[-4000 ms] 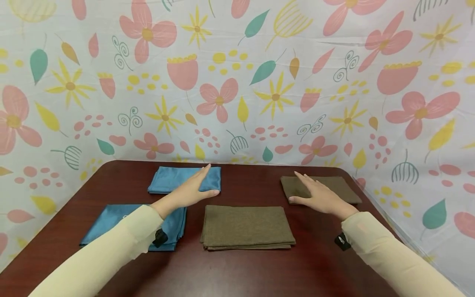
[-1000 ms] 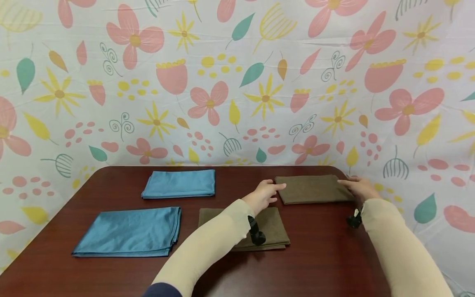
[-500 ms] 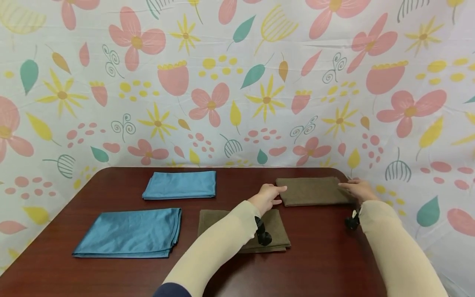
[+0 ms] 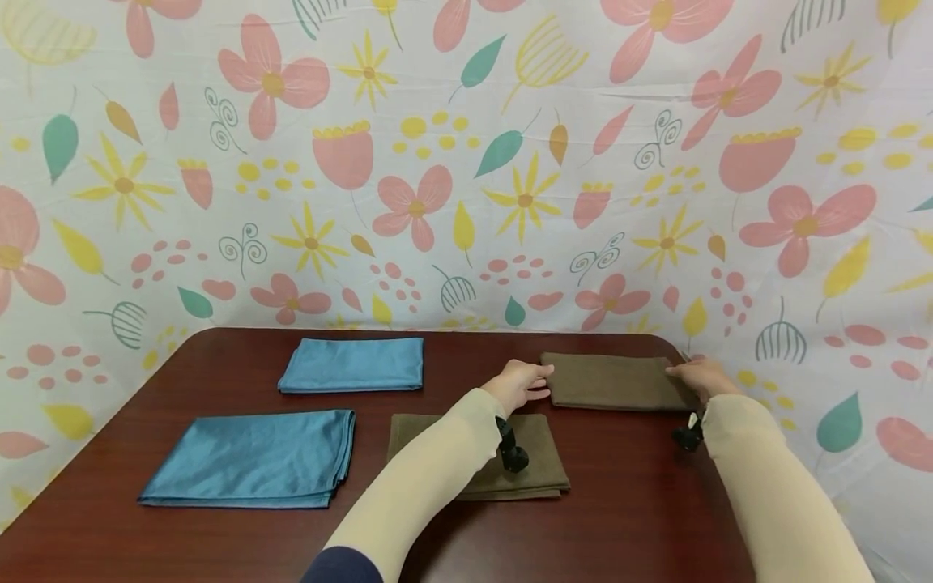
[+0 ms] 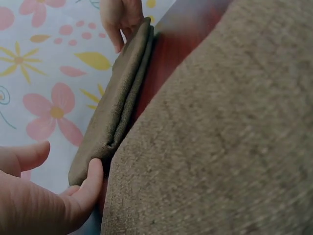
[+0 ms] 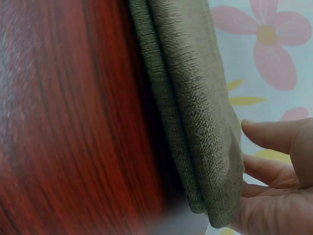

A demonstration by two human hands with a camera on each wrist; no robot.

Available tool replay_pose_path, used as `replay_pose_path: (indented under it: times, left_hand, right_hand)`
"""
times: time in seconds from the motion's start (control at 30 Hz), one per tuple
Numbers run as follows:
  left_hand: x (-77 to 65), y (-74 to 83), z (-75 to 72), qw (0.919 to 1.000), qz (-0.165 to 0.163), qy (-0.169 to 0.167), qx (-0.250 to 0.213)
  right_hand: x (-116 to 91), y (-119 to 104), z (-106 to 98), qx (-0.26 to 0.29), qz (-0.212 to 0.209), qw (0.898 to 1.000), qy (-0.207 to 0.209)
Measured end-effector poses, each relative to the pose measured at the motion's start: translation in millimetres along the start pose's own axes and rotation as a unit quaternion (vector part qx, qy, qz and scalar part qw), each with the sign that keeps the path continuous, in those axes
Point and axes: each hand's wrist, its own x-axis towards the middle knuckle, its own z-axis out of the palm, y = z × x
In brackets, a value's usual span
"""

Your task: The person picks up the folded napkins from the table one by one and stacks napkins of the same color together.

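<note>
Both hands are at the short ends of a folded brown cloth at the back right of the table. My left hand touches its left end; in the left wrist view that hand has a finger against the folded corner, its thumb raised apart. At the opposite end is my right hand. The right wrist view shows that hand with extended thumb and fingers against the cloth's edge. A second folded brown cloth lies nearer, partly hidden under the left forearm.
Two folded blue cloths lie on the left: a smaller one at the back and a larger one in front. They rest on a dark red wooden table. A flower-print curtain hangs behind and along the sides.
Since four seconds ago, both hands have gone from hovering apart to the ends of the far brown cloth. Over the last second that cloth has shifted slightly toward me.
</note>
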Motion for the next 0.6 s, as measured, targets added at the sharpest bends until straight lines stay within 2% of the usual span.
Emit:
replay_pose_path:
  times: [0.17,0.33,0.43,0.6]
  left_hand:
    - [5.3,3.5,-4.9,0.9998,-0.01,-0.01,0.012]
    - [10.8,5.7,-10.6,0.9996,-0.02,-0.011,0.019]
    - [11.2,6.9,-11.5,0.9992,-0.027,-0.023,0.016]
    - [9.1,8.6,-8.9,0.9983,-0.026,-0.039,0.036]
  right_hand:
    - [-0.5,-3.4,-0.8,-0.002,0.001,1.0,0.011]
    - [-2.3,-7.8,0.9,0.053,0.009,0.999,-0.003]
    - [-3.9,-8.9,1.9,0.054,0.017,0.998,-0.015]
    - [-7.8,-7.7,2.0,0.046,0.014,0.999,-0.024]
